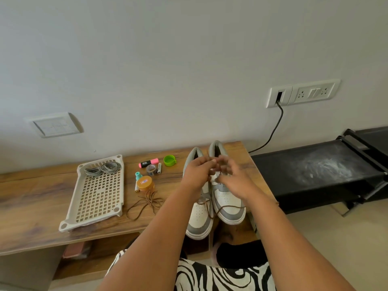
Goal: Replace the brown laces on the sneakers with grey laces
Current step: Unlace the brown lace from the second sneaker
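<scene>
1. Left hand (198, 171) reaches forward over the left white-and-grey leather sneaker (199, 217), fingers curled together near the top eyelets; seems to pinch a lace there, though blur leaves the grasp uncertain.
2. Right hand (233, 178) hovers over the right white-and-grey leather sneaker (228, 204), fingers spread and slightly bent; motion-blurred, so cannot tell whether anything is held.
3. Both sneakers stand side by side on the wooden tabletop (31, 206), toes toward 6 o'clock, heels toward 12.
4. Thin brown lace (210, 208) trails loosely across both toe boxes.
5. Second loose brown lace (144, 203) lies tangled on the wood at 9 o'clock from the sneakers.
6. Coiled grey laces (104, 168) rest in the far end of the cream perforated plastic tray (96, 198), at 10 o'clock from the sneakers.
7. Between tray and sneakers: round amber-lidded jar (144, 183), pink highlighter (148, 162), green plastic cap (169, 160).
</scene>
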`<move>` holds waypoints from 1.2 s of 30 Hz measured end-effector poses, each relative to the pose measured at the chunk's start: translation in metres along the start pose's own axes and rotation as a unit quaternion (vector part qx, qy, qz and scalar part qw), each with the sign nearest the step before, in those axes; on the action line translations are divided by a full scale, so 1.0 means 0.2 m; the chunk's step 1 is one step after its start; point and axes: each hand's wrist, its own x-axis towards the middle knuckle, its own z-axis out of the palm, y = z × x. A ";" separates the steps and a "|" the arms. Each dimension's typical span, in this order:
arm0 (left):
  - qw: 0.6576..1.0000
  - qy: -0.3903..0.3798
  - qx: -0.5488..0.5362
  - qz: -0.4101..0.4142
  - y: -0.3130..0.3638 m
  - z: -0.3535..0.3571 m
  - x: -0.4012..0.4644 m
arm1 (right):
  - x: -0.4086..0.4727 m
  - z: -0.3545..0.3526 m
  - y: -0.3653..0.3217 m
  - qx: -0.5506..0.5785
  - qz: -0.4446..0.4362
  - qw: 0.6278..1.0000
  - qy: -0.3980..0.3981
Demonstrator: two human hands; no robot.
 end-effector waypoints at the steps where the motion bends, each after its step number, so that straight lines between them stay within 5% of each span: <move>1: 1.000 0.002 -0.028 -0.004 0.01 -0.02 -0.02 | -0.03 0.02 0.00 -0.023 -0.006 1.000 -0.007; 4: 0.998 0.062 -0.023 -0.004 0.02 -0.09 -0.06 | -0.10 0.06 0.00 -0.112 -0.037 0.992 0.032; 7: 0.966 0.140 0.219 -0.011 0.00 -0.19 -0.06 | -0.12 0.05 -0.02 -0.150 -0.059 0.986 0.050; 9: 0.915 0.124 0.384 0.004 -0.02 -0.23 -0.07 | -0.13 0.04 -0.03 -0.188 -0.081 0.977 0.054; 11: 0.901 0.051 0.428 0.045 -0.05 -0.19 -0.09 | -0.13 0.03 -0.06 -0.187 -0.100 0.975 0.061; 16: 0.928 -0.058 0.338 0.145 -0.10 -0.05 -0.08 | -0.10 -0.02 -0.11 -0.223 -0.092 0.970 0.025; 19: 0.965 -0.088 0.227 0.103 -0.04 -0.04 -0.07 | -0.10 -0.06 -0.11 -0.258 -0.088 0.962 -0.010; 25: 0.979 -0.138 0.148 0.024 0.00 -0.13 -0.08 | -0.05 -0.08 -0.10 -0.248 -0.113 0.962 0.035; 31: 0.978 -0.154 0.138 -0.009 0.03 -0.19 -0.07 | -0.03 -0.05 -0.11 -0.157 -0.126 0.978 0.049; 36: 0.974 -0.220 -0.032 -0.051 0.08 -0.20 -0.06 | 0.00 -0.03 -0.08 -0.096 -0.142 0.980 0.097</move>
